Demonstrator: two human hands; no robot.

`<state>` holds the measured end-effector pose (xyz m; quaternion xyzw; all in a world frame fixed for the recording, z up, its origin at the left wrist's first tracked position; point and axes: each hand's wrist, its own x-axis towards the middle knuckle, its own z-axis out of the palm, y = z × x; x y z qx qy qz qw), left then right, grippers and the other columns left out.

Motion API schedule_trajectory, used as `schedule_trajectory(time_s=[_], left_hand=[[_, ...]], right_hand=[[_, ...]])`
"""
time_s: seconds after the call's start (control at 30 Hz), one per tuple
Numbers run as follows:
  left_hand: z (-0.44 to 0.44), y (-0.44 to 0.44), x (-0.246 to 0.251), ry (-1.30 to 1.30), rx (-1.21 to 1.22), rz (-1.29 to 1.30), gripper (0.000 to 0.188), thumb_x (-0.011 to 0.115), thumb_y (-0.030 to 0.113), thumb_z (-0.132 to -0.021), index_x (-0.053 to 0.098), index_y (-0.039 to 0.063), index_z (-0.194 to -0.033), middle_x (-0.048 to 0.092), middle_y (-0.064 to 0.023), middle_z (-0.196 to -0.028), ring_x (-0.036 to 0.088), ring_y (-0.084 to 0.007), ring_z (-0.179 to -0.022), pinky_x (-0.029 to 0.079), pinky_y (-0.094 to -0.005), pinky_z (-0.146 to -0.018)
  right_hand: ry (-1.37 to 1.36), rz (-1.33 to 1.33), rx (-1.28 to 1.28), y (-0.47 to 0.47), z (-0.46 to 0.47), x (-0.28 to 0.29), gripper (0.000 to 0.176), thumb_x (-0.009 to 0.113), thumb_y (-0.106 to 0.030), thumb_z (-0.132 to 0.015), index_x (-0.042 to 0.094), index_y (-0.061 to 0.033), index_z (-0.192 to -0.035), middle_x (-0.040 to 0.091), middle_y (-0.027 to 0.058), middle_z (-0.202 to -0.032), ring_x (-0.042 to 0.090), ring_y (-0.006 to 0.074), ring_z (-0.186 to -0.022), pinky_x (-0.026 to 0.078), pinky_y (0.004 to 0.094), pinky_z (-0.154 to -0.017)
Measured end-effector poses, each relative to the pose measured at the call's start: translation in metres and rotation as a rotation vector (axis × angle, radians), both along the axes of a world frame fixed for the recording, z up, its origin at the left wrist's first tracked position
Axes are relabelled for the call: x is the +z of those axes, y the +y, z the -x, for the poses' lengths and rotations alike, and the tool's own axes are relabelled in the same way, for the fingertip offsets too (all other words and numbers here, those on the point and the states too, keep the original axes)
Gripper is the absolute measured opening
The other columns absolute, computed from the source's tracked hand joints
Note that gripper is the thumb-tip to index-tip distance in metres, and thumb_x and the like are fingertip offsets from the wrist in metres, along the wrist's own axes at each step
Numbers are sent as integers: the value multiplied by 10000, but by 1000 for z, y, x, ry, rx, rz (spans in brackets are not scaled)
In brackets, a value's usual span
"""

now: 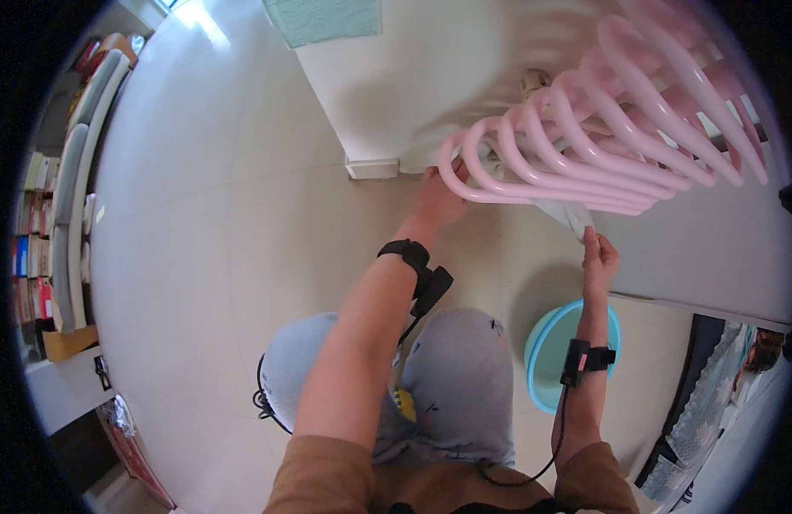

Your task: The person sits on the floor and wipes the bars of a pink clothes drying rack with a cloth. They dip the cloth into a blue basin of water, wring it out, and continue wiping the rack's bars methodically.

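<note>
A pink tubular radiator (563, 170) with looped bars stands against the wall in front of me, at the upper right. A thin white cloth (566, 217) runs behind its bars and comes out below them. My right hand (599, 257) pinches the lower end of this cloth, just under the bars. At the radiator's left end is my left hand (442, 196), with its fingers reaching up behind the outermost loop. Those fingers are partly hidden and blurred, so what they hold does not show clearly.
A light-blue plastic basin (534, 366) stands on the tiled floor beneath my right forearm. My bent knees (463, 366) are in front of me. A white wall corner with a baseboard block (372, 168) juts out left of the radiator. Shelves with books (33, 250) line the far left.
</note>
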<state>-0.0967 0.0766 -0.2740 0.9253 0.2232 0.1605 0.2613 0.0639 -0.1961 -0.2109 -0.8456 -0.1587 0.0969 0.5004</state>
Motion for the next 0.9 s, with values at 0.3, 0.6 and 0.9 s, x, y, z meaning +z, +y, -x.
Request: schedule_trajectory(time_s=[0.3,0.6,0.9], left_hand=[[-13,-2,6,-7,26,122,574,609,233,-850,430,161,-1391,460,-57,-1434,457,-232,-1297,363,-453,-1040],[5,-7,24,232,-7,48,531,617,190,-828,500,164,-1345,515,-72,-1376,463,-270,-1284,331,-432,-1084],[-3,-7,9,37,-9,50,477,602,130,-795,539,189,-1264,534,-18,-1331,550,-205,-1150,385,-458,-964]], right_hand=[[-6,119,17,22,4,7,388,620,-362,-921,678,10,-830,475,-27,-615,377,71,-605,299,256,-536],[-20,113,73,-3,-9,8,394,604,-367,-933,667,7,-828,449,-28,-618,361,73,-607,295,251,-536],[-66,145,68,0,-6,14,382,608,-346,-936,653,18,-829,426,-22,-612,354,80,-605,303,267,-533]])
